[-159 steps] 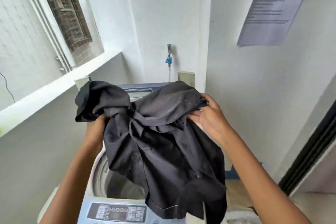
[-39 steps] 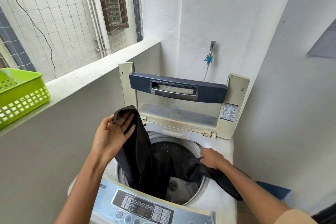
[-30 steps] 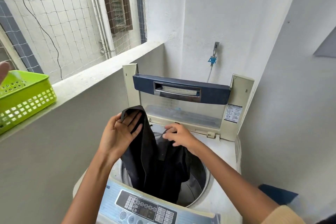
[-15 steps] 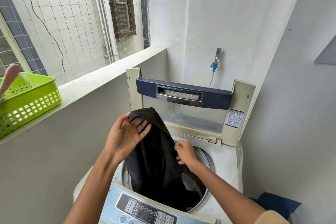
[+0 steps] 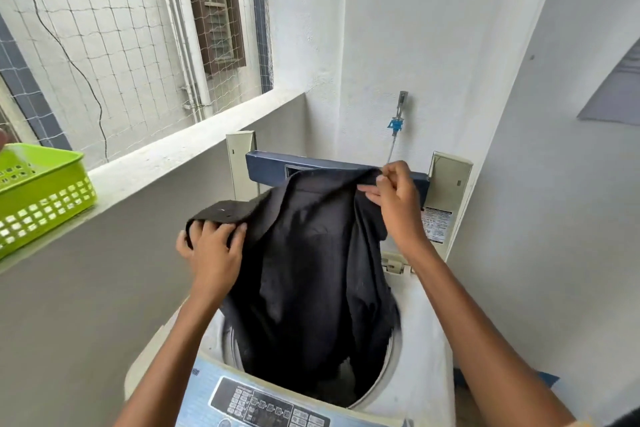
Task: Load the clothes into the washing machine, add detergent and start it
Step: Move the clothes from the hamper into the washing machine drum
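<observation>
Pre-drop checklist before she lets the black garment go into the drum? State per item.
1. Lid raised clear of the opening: ok.
2. Left hand gripping the black garment: ok.
3. Right hand pinching its upper edge: ok.
4. Garment's lower end inside the drum opening: ok.
5. Fabric clear of the control panel: ok.
6. Drum free of other items: cannot tell, garment hides it.
</observation>
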`<state>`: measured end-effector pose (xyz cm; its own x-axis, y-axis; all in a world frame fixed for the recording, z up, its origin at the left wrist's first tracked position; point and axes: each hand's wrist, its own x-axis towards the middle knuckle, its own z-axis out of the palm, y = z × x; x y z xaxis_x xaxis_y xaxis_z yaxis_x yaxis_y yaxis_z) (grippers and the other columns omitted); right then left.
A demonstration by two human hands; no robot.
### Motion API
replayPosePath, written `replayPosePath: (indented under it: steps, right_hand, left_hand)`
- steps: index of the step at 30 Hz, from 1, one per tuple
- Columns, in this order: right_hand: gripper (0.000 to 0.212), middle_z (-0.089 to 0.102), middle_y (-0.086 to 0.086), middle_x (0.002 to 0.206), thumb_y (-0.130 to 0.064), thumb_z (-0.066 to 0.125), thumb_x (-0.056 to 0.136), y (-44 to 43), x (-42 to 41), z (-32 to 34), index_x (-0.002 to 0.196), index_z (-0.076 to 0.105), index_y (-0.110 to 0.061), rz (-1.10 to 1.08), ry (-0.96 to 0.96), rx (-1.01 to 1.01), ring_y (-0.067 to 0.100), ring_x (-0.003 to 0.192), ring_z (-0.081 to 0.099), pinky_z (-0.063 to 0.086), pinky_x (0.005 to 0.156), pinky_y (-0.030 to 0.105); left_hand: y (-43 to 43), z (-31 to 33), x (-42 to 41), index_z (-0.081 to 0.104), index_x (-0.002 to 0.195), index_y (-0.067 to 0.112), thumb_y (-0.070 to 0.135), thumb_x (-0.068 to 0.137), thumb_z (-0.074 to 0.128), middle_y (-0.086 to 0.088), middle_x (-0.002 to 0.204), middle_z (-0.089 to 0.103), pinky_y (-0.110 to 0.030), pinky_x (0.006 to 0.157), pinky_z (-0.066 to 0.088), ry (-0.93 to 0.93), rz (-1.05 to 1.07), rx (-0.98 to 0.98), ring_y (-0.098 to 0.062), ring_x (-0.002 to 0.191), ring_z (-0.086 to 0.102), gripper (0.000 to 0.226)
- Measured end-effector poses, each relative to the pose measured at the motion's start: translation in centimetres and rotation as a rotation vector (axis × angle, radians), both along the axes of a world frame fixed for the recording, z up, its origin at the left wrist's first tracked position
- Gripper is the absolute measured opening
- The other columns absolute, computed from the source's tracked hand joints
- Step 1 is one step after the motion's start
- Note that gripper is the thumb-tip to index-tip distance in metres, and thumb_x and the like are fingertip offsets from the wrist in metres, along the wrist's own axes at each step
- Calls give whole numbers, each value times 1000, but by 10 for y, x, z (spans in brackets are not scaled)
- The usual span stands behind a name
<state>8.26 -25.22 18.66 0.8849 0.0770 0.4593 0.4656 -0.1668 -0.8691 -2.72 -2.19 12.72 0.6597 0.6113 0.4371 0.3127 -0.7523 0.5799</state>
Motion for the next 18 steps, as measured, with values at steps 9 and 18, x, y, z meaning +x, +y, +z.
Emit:
replayPosePath:
  steps: [9,18]
  right_hand:
    - [16,68,16,89,-11,41,90,-36,19,-21,97,55,-11,-373,22,-859,36,78,65,42,62,34]
    - [39,61,11,108,-4,34,94,-6,20,-79,130,37,-18,108,720,-9,22,72,64,51,57,25]
  left_hand:
    - [11,8,6,35,62,15,13,94,45,0,62,41,-35,66,30,-324,-258,-23,-24,68,39,33]
    - [2,-50,57,56,87,0,25,94,43,-21,105,61,-40,92,37,300,-508,-66,-35,107,52,29]
